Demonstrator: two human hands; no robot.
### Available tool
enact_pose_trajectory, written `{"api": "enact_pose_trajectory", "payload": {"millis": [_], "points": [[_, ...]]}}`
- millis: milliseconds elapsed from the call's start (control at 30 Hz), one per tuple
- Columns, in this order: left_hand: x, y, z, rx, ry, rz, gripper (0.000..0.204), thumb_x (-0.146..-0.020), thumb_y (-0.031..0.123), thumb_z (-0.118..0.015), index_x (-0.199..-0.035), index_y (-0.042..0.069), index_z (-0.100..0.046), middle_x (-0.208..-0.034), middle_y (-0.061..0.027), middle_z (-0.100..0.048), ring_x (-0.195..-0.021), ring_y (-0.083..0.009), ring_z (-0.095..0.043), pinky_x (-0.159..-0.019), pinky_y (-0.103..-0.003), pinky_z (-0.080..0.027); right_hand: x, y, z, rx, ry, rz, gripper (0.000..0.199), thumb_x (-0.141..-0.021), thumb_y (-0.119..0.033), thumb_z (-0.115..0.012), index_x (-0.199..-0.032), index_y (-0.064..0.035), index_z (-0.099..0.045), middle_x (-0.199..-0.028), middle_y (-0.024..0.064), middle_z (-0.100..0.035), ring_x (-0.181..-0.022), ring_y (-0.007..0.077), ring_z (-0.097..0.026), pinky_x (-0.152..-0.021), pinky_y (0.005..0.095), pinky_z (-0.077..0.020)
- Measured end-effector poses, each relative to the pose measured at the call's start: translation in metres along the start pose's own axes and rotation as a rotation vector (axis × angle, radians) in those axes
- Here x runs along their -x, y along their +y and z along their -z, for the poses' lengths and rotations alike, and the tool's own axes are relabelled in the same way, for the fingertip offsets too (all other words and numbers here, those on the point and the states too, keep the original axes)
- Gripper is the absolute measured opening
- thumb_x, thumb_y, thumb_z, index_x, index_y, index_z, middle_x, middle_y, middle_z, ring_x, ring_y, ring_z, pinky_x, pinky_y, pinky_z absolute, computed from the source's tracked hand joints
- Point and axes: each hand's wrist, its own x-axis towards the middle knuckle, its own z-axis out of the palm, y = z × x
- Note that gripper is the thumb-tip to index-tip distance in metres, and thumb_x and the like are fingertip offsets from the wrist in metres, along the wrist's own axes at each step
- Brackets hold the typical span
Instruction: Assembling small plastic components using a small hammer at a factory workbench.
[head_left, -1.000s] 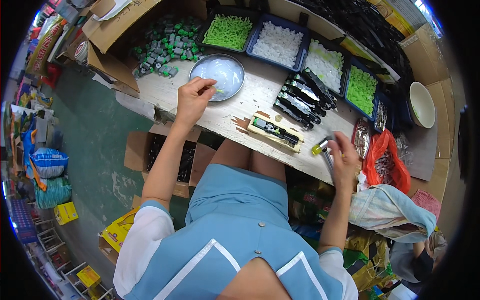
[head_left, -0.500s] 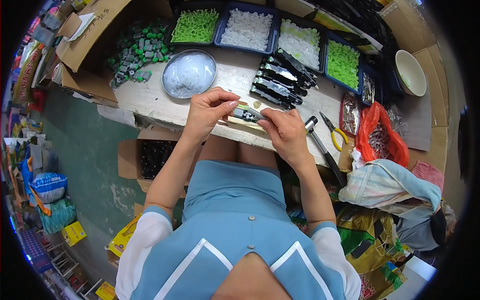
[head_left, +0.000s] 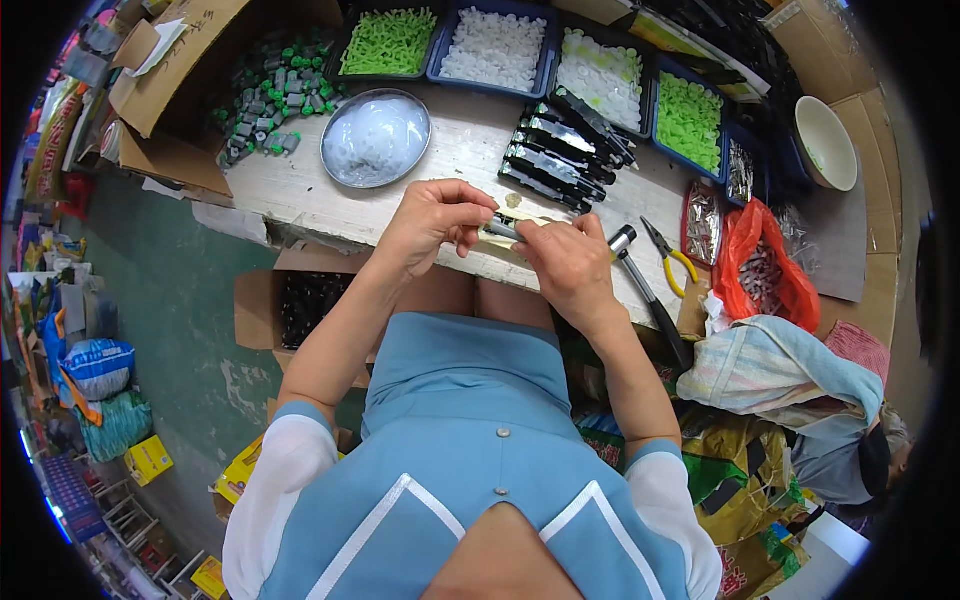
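Note:
A small grey and black part (head_left: 502, 229) is held between my two hands just above the front of the table. The fingers of my left hand (head_left: 432, 228) are pinched at its left end; whether they hold a smaller piece there is hidden. My right hand (head_left: 570, 262) is closed on the right end, thumb and fingers along its sides. Behind them lies a stack of black plastic and metal pieces (head_left: 556, 160). A round metal dish (head_left: 326, 152) with whitish translucent grease stands beyond my left hand. To the right of my right hand lies a hammer (head_left: 648, 292).
Yellow-handled pliers (head_left: 682, 268) lie right of the hammer, near a red plastic bag (head_left: 790, 270). Trays of green pieces (head_left: 388, 44), white pieces (head_left: 492, 55) and more green pieces (head_left: 688, 125) line the back. Grey-green parts (head_left: 268, 108) are heaped at the left, beside a cardboard box (head_left: 180, 160).
Both hands have shifted slightly, the left one a little to the right along the part. The held part has turned, and the bright green bit at its left end no longer shows.

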Motion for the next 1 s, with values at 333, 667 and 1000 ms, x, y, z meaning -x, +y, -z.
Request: {"api": "enact_pose_trajectory", "payload": {"millis": [333,667,1000], "points": [[-0.011,-0.038,-0.006,-1.017,0.162,-0.726,0.027,-0.063,0.006,-0.070,-0.090,0.009,-0.067,-0.089,-0.0032,-0.058,-0.092,-0.0198,-0.048,-0.079,-0.031,-0.036,0.029,0.039,0.024,-0.953,-0.277,-0.951,0.012,-0.082,-0.010,-0.061,-0.090,-0.0040,-0.053,-0.065,-0.0006,-0.056,-0.056,0.0033,-0.052,-0.041,0.0163,-0.0348],[-0.020,-0.057,-0.011,-1.156,0.231,-0.696,0.028,-0.060,0.011,-0.072,-0.088,0.012,-0.067,-0.096,0.0009,-0.055,-0.100,-0.0192,-0.042,-0.085,-0.034,-0.026,0.018,0.045,0.018,-0.774,-0.409,-0.939,0.011,-0.082,-0.014,-0.062,-0.083,-0.0048,-0.055,-0.062,-0.0018,-0.055,-0.052,0.0020,-0.047,-0.039,0.0172,-0.0316],[-0.022,-0.055,-0.013,-1.117,0.226,-0.647,0.029,-0.060,0.011,-0.072,-0.088,0.012,-0.067,-0.092,0.0012,-0.054,-0.096,-0.0182,-0.043,-0.083,-0.034,-0.027,0.011,0.048,0.011,-0.698,-0.420,-0.848,0.010,-0.082,-0.014,-0.061,-0.082,-0.0060,-0.055,-0.060,-0.0026,-0.055,-0.050,0.0020,-0.045,-0.039,0.0186,-0.0297]]}}
